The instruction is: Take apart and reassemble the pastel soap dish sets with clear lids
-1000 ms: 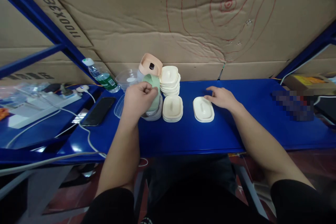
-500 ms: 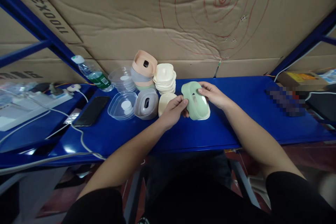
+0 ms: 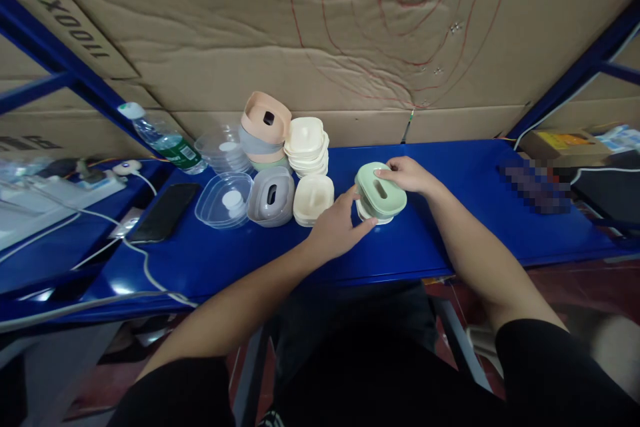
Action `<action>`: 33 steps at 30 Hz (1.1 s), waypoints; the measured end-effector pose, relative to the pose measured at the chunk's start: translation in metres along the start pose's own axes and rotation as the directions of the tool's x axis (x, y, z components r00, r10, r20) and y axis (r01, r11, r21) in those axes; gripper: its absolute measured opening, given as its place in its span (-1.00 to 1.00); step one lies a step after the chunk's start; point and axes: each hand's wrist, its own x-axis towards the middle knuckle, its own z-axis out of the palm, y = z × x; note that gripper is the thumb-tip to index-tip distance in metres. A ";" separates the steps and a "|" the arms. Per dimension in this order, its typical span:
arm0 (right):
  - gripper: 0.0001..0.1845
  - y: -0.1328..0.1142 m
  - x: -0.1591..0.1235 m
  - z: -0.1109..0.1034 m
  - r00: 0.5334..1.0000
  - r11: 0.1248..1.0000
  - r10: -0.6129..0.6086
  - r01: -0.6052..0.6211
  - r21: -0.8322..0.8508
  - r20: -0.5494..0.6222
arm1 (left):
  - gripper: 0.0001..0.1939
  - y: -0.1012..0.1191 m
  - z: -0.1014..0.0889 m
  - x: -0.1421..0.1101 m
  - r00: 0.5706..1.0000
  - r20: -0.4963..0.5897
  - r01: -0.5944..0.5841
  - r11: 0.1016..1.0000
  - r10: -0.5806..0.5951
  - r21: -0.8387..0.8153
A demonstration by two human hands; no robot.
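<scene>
A light green tissue box cover (image 3: 395, 197) with an oval slot in its top sits upright over a cream piece (image 3: 379, 220), whose edge shows beneath it. My right hand (image 3: 407, 175) grips the cover at its far right edge, thumb on top. At the near left side, my left hand (image 3: 339, 227) holds the same box between thumb and fingers, set apart around its corner. Just left of that hand stand cream square pieces (image 3: 314, 197) in a low stack. Beyond them are nested grey covers (image 3: 271, 197).
Further back rise a cream stack (image 3: 306, 137) and a stack topped by a peach cover (image 3: 260, 113). Clear plastic trays (image 3: 213, 203), a water bottle (image 3: 173, 147), a black phone (image 3: 165, 212) and white cables (image 3: 145, 267) lie left. A cardboard wall (image 3: 225, 27) backs the blue table (image 3: 465, 213).
The green cover has gone from tilted, slot facing me, to level over the cream piece. My left hand has shifted from its front edge to its left side, fingers more spread.
</scene>
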 end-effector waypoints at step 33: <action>-0.48 -0.002 -0.010 0.000 0.953 0.911 -0.277 0.302 -0.282 0.125 | -0.50 0.007 -0.002 -0.006 0.986 0.151 -0.154 0.698 0.067 0.700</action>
